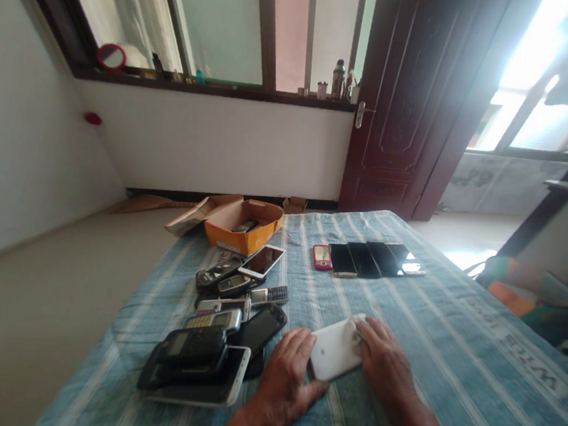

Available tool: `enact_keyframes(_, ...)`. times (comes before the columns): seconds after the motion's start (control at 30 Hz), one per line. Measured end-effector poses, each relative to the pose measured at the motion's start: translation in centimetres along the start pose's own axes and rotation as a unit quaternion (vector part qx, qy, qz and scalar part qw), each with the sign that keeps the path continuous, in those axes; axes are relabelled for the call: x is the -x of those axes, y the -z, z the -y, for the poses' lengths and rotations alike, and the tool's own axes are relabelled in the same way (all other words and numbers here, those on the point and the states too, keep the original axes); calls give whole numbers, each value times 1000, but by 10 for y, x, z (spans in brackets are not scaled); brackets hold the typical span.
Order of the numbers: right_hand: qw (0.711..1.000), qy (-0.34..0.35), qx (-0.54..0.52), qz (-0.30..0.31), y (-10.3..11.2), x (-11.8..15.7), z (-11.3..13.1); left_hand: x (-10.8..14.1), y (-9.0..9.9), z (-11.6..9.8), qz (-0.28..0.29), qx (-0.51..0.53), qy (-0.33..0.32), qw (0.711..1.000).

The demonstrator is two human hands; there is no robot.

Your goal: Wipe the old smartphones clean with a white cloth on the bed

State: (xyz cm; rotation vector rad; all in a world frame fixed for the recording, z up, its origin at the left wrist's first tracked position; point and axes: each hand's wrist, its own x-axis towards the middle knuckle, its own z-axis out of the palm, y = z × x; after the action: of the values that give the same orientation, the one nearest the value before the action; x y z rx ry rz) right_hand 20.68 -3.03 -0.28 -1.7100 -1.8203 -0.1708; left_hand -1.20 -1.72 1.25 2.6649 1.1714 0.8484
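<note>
A white phone (pixel 329 354) lies back side up on the striped bedspread in front of me. My left hand (pixel 287 379) grips its left end, with fingers along the far edge and thumb at the near edge. At the other end, my right hand (pixel 389 362) pinches a crumpled white tissue or cloth (pixel 354 328) and presses it on the phone's back. Just left of my left hand is a loose pile of old phones, among them a dark slider phone (pixel 263 330), a black phone (pixel 193 346) and a large white-edged phone (pixel 238 377).
An open orange box (pixel 231 238) with a few phones inside stands at the far left of the blue striped bedspread (pixel 455 363). A pink phone (pixel 322 257) and several dark-screened phones (pixel 366 260) lie in a row farther back. Behind is a dark red door (pixel 398 117).
</note>
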Motion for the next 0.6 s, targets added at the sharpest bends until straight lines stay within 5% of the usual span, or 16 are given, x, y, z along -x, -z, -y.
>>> enact_keyframes(0.3, 980, 166, -85, 72, 5, 14, 47, 0, -2, -1, 5, 10, -3, 1000)
enact_keyframes(0.6, 975, 173, -105, 90, 12, 9, 48, -2, -1, -2, 9, 19, 0, 1000)
